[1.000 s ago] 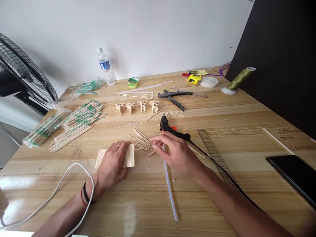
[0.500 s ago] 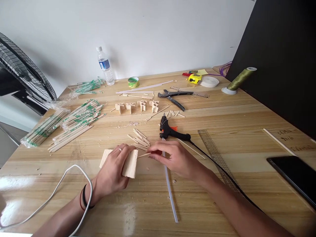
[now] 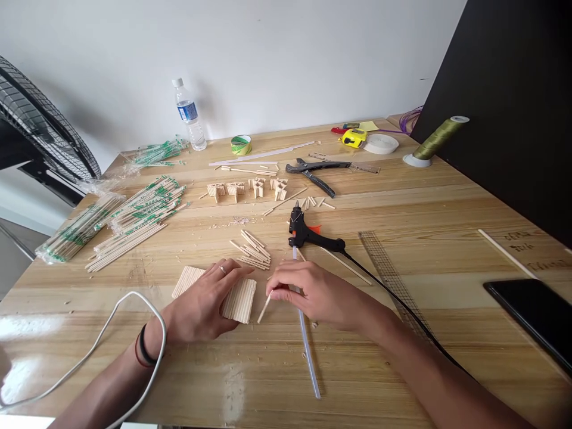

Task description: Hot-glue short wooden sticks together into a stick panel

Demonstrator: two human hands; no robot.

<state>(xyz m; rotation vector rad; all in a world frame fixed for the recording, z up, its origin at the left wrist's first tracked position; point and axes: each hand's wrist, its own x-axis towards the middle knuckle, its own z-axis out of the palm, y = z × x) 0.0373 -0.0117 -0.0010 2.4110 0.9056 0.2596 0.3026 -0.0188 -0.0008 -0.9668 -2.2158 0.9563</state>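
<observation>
My left hand (image 3: 205,301) is wrapped over a panel of wooden sticks (image 3: 240,301) laid side by side; its two ends show on either side of the hand. Just right of the panel, my right hand (image 3: 297,289) pinches one short wooden stick (image 3: 264,309) between thumb and fingers. That stick slants down toward the panel's right edge, with a small gap between them. Behind the hands lies a pile of short cut sticks (image 3: 254,251). A black glue gun (image 3: 308,229) rests past my right hand, and its clear glue stick (image 3: 308,357) runs underneath that hand.
Bundles of wrapped sticks (image 3: 143,208) lie at left near a fan (image 3: 40,119). Several small stick assemblies (image 3: 258,188) stand behind the pile, beside a black cutter (image 3: 313,173). A clear ruler (image 3: 388,280), a phone (image 3: 531,319) and a white cable (image 3: 100,342) flank my arms.
My right hand has tipped the short stick from nearly level to a steep downward slant. The panel under my left hand has turned slightly, its top face now flatter to view.
</observation>
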